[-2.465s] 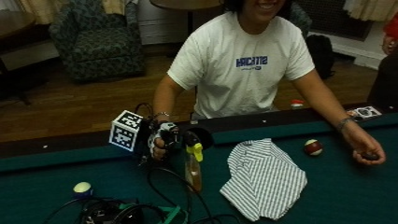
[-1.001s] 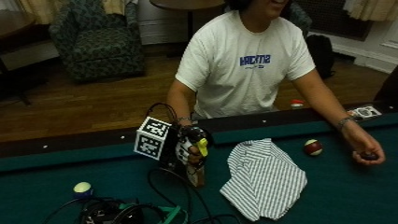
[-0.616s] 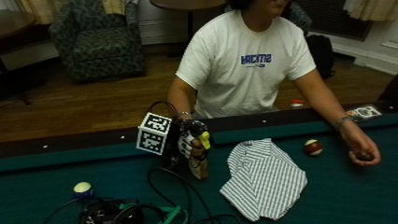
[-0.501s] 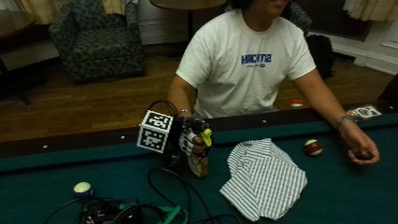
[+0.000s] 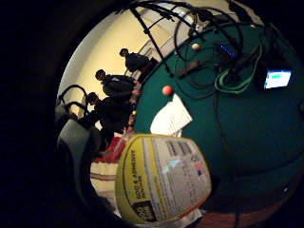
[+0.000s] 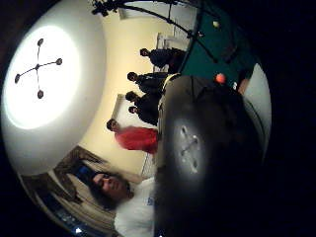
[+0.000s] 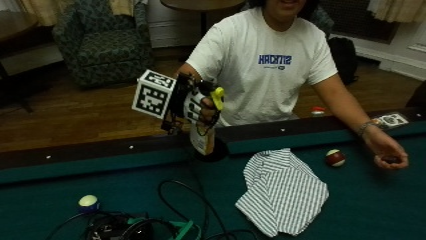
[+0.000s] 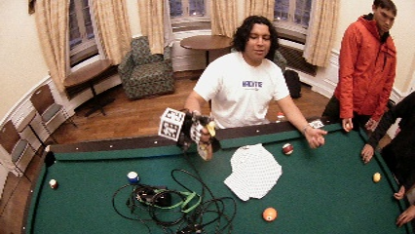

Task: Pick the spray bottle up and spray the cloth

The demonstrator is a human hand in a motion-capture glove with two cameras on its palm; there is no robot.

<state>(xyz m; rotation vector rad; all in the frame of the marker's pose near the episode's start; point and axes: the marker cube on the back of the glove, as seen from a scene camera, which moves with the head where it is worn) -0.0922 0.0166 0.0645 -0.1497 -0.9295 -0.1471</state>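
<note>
My gloved right hand (image 7: 195,106) grips the spray bottle (image 7: 202,141) by its neck, just under the yellow nozzle (image 7: 217,95). The bottle hangs upright in the air over the table's near rail, left of the cloth. The striped white cloth (image 7: 283,192) lies crumpled on the green felt, lower and to the right of the bottle. In the wide outside view the hand (image 8: 197,130) holds the bottle (image 8: 205,149) up and left of the cloth (image 8: 254,171). The bottle's yellow label (image 5: 161,183) fills much of the little finger side palm view, with the cloth (image 5: 172,116) beyond it.
The bare left hand (image 7: 389,159) rests on the felt at the right, near a red and white ball (image 7: 335,158). A blue and white ball (image 7: 88,201) and a tangle of cables (image 7: 140,227) lie at the front left. An orange ball (image 8: 269,213) sits in front of the cloth. People stand along the right rail.
The gloved hand has lifted the bottle off the felt, and it now hangs above the rail. The cloth and the bare hand have stayed put.
</note>
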